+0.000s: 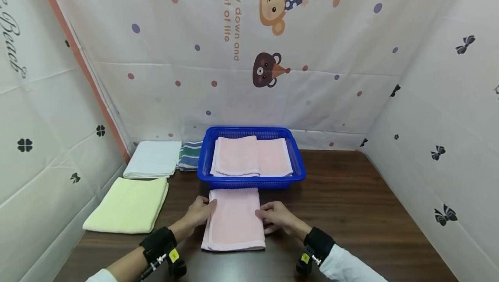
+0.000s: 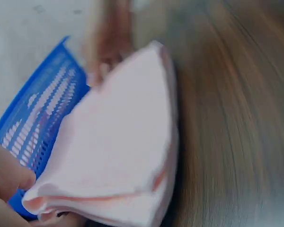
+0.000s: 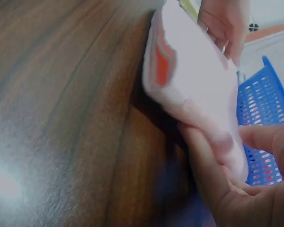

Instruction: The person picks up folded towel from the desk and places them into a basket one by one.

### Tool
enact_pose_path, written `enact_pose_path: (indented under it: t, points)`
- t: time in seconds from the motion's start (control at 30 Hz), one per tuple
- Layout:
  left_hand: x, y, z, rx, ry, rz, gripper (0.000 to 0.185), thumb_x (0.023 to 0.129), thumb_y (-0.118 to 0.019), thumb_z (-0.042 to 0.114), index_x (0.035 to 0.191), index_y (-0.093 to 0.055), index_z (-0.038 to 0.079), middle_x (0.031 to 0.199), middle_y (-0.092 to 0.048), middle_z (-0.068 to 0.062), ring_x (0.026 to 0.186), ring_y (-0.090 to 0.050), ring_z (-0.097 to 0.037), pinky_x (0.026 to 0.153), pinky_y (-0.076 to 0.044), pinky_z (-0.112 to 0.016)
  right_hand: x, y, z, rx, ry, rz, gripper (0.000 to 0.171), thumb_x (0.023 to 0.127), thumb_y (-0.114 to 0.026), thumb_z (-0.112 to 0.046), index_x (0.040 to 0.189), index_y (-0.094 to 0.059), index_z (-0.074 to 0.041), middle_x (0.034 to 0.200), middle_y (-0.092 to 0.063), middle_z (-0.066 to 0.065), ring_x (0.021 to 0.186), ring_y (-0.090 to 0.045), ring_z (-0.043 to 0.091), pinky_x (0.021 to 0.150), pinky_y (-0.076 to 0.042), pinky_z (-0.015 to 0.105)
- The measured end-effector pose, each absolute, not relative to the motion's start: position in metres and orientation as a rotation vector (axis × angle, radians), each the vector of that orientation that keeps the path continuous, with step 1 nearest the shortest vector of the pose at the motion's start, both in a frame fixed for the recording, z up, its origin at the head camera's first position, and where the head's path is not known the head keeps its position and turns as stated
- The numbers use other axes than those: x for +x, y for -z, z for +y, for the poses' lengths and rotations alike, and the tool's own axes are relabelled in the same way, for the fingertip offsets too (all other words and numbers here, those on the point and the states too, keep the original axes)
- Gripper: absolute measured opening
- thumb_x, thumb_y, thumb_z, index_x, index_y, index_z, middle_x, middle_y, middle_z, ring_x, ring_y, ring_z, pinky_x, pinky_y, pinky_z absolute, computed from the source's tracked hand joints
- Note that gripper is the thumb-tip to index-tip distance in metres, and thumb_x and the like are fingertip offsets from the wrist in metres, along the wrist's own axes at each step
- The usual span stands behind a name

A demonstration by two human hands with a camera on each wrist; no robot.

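A folded pink towel (image 1: 234, 220) lies lengthwise on the dark wooden table (image 1: 351, 212), just in front of a blue basket (image 1: 249, 183). My left hand (image 1: 199, 212) holds its left edge and my right hand (image 1: 274, 217) holds its right edge. In the left wrist view the towel (image 2: 118, 151) is pinched at its near corner by my left hand (image 2: 4, 184). In the right wrist view my right hand (image 3: 236, 189) has its fingers under the towel (image 3: 194, 90) and its thumb above. The towel's end looks raised slightly off the wood.
The basket holds two folded pink towels (image 1: 253, 156). To its left lie a white towel (image 1: 153, 158), a blue-green striped towel (image 1: 189, 155) and a pale yellow towel (image 1: 128, 204). Printed cloth walls close in the back and both sides.
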State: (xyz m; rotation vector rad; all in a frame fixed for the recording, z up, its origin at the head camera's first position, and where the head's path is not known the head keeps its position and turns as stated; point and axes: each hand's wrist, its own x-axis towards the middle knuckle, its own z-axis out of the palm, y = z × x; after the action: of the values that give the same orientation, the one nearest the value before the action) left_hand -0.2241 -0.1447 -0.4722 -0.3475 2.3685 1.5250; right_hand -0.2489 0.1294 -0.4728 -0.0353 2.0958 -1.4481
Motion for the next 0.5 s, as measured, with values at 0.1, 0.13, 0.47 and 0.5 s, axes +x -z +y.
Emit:
enact_pose_path:
  t: [0.1, 0.13, 0.47, 0.5]
  points:
    - [-0.226, 0.472, -0.149, -0.406, -1.559, 2.266, 0.054, 0.106, -0.051, 0.032, 0.124, -0.047, -0.018, 0.113, -0.058, -0.026, 0.103, -0.063, -0.032, 0.092, -0.058, -0.052, -0.253, 0.473, 0.131, -0.026, 1.456, 2.045, 0.047, 0.101, -0.065, -0.025, 0.128, -0.059, 0.014, 0.104, -0.073, 0.016, 0.089, -0.073, 0.021, 0.073, -0.064, 0.038]
    - [-0.226, 0.471, -0.151, -0.401, -1.546, 2.237, 0.052, 0.106, -0.051, 0.032, 0.121, -0.050, -0.018, 0.110, -0.060, -0.024, 0.100, -0.064, -0.030, 0.092, -0.059, -0.052, -0.255, 0.473, 0.132, -0.027, 1.454, 2.032, 0.047, 0.101, -0.065, -0.026, 0.127, -0.061, 0.013, 0.102, -0.074, 0.016, 0.087, -0.075, 0.021, 0.073, -0.064, 0.038]
    - [-0.227, 0.472, -0.152, -0.381, -1.444, 2.226, 0.018, 0.101, -0.061, 0.015, 0.098, -0.053, -0.001, 0.092, -0.060, -0.014, 0.080, -0.064, -0.022, 0.069, -0.062, -0.038, -0.262, 0.476, 0.128, -0.031, 1.461, 1.985, 0.046, 0.100, -0.067, -0.029, 0.129, -0.061, 0.007, 0.096, -0.073, 0.012, 0.070, -0.073, 0.014, 0.066, -0.063, 0.031]
    - [-0.226, 0.471, -0.151, -0.373, -1.449, 2.234, 0.017, 0.101, -0.061, 0.014, 0.098, -0.052, -0.001, 0.092, -0.060, -0.014, 0.080, -0.064, -0.022, 0.069, -0.062, -0.037, -0.261, 0.475, 0.128, -0.036, 1.469, 1.986, 0.045, 0.100, -0.068, -0.027, 0.129, -0.061, 0.007, 0.095, -0.074, 0.012, 0.070, -0.073, 0.014, 0.066, -0.063, 0.031]
